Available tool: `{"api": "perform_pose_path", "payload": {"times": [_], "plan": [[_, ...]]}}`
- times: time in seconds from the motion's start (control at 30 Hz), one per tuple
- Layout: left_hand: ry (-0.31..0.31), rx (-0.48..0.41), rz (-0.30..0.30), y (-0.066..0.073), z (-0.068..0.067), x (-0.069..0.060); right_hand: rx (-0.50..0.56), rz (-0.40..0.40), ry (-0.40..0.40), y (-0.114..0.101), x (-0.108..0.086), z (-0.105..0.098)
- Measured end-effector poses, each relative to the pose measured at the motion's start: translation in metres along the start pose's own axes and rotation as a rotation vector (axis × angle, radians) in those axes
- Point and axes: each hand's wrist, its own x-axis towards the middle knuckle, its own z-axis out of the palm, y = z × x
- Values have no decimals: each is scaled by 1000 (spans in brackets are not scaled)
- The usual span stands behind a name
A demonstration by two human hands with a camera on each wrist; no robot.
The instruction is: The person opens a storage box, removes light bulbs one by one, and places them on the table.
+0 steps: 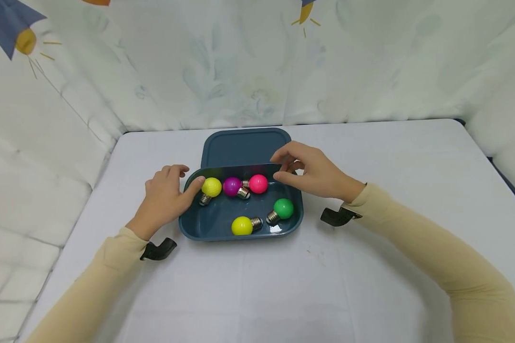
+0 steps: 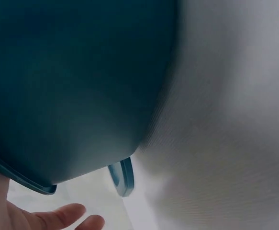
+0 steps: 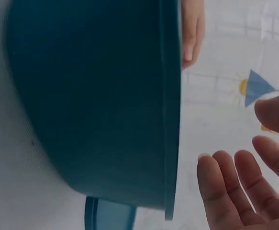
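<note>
A dark blue plastic box stands on the table with several coloured light bulbs lying inside. A yellow bulb, a purple bulb and a pink bulb lie along the far side. Nearer the front are a green bulb and another yellow bulb. My left hand rests at the box's left end, its thumb over the rim and its fingers extended outside. Above the far right corner hovers my right hand, fingers loosely bent and apart from the thumb, holding nothing.
Behind the box lies its flat dark blue lid, close against the far rim. A white cloth covers the table. Patterned white curtains hang behind and at the sides. Black wrist straps show below the sleeves.
</note>
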Motion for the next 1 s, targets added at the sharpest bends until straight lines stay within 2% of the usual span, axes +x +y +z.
{"api": "perform_pose_path", "payload": {"times": [0.1,0.27,0.5,0.63,0.8,1.0], "plan": [[12,62,7,3,1,-1,27,-44,-56,-5,-1,2],[17,184,35,8,4,-4,54,-58,-149,-8,1,5],[48,283,98,12,5,-6,93,-86,-263,-8,3,12],[18,357,142,14,4,-7,66,-93,-340,-9,6,17],[-20,367,167,16,2,-10,31,-76,-421,-7,6,21],[11,347,184,16,1,-13,70,-67,-487,-7,10,18]]}}
